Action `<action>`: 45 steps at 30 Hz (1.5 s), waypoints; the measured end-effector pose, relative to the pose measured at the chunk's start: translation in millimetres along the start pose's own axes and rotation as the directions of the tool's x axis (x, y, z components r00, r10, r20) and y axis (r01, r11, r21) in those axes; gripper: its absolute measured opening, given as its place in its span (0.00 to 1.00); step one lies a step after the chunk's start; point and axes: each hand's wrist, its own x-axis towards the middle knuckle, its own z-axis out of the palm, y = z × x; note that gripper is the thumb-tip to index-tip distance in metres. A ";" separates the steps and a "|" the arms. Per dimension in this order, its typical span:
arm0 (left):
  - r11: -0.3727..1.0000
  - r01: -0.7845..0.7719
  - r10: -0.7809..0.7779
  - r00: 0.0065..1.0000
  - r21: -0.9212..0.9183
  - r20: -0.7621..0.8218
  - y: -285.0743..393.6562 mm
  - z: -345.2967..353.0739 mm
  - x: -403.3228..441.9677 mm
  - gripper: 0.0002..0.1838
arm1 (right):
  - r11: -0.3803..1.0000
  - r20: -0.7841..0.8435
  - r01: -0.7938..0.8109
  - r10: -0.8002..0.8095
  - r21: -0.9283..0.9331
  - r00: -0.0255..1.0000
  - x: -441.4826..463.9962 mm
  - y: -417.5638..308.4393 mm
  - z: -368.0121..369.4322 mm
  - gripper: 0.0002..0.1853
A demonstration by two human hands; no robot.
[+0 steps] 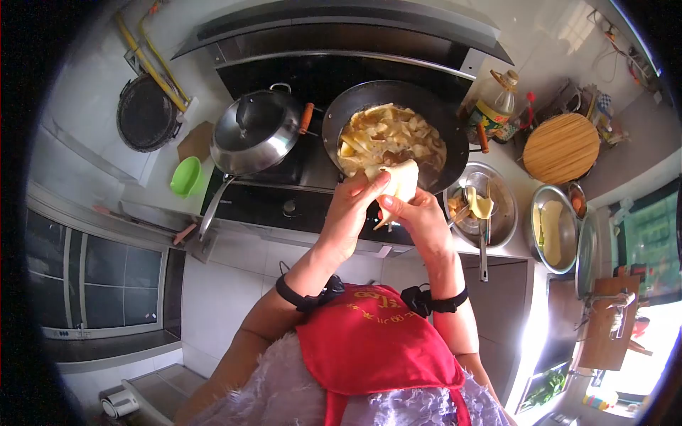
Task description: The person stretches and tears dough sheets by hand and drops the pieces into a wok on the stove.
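Note:
Both my hands hold a pale, soft piece of dough (pixel 403 177) just over the near edge of a dark wok (pixel 453 131). My left hand (pixel 349 216) pinches it from the left, thumb on top. On the other side, my right hand (pixel 425 220) grips it between thumb and curled fingers, and a thin strip hangs below. In the wok, flat pale pieces (pixel 391 138) lie in brown broth. Right of the wok, a steel basin (pixel 504 209) holds utensils and a yellowish piece. Farther right, pale dough strips (pixel 550 227) rest in a steel bowl (pixel 565 266).
A lidded steel pan (pixel 249 153) stands on the left of the stove, its handle (pixel 215 206) jutting toward me. A green bowl (pixel 186 176) is left of it. An oil bottle (pixel 495 103) and a round wooden board (pixel 561 148) stand at the right.

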 end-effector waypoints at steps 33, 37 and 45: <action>0.943 0.268 -0.232 0.954 -0.195 0.191 8.3 -28.2 10.3 0.19 | 0.886 0.096 0.099 -0.062 -0.452 0.993 -25.3 -23.6 6.7 0.16; 0.935 0.214 -0.187 0.975 -0.282 0.119 0.0 -27.7 14.6 0.20 | 0.852 -0.114 0.213 -0.301 -0.477 0.947 -19.5 -4.7 2.7 0.16; 0.986 0.115 -0.110 0.993 -0.122 0.046 -2.7 -21.3 12.6 0.12 | 0.767 -0.121 0.175 -0.313 -0.618 0.942 -29.5 -18.6 3.1 0.16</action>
